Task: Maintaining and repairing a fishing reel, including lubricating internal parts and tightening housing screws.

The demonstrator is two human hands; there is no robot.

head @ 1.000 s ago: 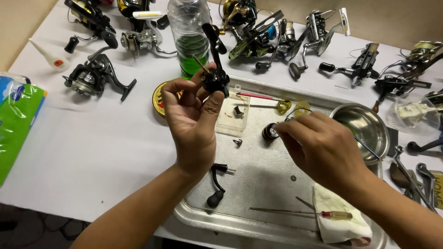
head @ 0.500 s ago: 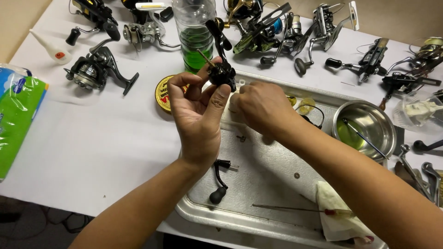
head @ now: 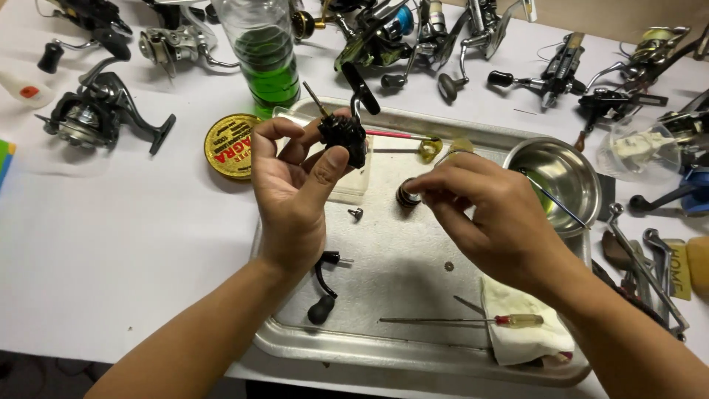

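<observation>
Left hand (head: 295,188) raised over the left part of the metal tray (head: 413,347), fingers and thumb closed around a black reel body (head: 343,137) with its stem and a thin shaft sticking up. Right hand (head: 491,210) over the tray middle, fingertips pinched on a small round dark part (head: 407,195), just right of and lower than the reel body; the two hands near each other, not touching. Small screw (head: 356,213) lies on the tray between the hands. Black crank handle (head: 322,288) lies on the tray below the left wrist. Screwdriver with clear yellow grip (head: 473,321) lies across the tray bottom, grip end on a white rag (head: 528,336) under the right forearm. Steel bowl (head: 565,177) sits at the tray's right end. On the white worktop (head: 111,258): yellow round tin (head: 230,145) left of the tray, clear bottle with green liquid (head: 267,55) behind it, black spinning reel (head: 92,114) far left, more reels along the back.
</observation>
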